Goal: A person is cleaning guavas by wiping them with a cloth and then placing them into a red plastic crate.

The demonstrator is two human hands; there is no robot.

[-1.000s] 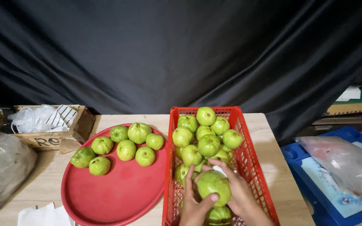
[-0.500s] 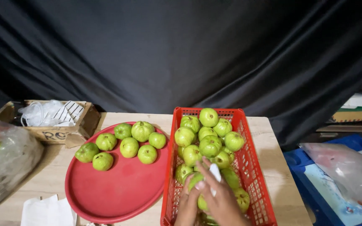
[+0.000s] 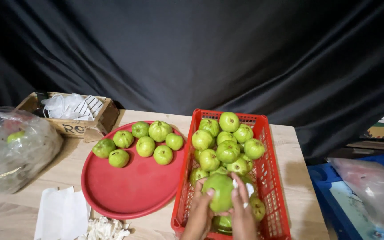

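Guava (image 3: pixel 221 192) now sits higher over the red basket (image 3: pixel 275 178) near the desk's front edge than half a second ago; I see both hands, left hand (image 3: pixel 199 213) and right hand (image 3: pixel 242 213), gripping it, white scrap against it.

1. We see the near half of the red tray (image 3: pixel 130 195) lying bare, open to a hand from six o'clock.
2. Guavas on the tray (image 3: pixel 145 146) crowd its twelve o'clock edge.
3. The red crate (image 3: pixel 275 178) is heaped full; its walls block three o'clock.
4. A plastic bag (image 3: pixel 16 149) and a cardboard box (image 3: pixel 74 120) hem nine to eleven.
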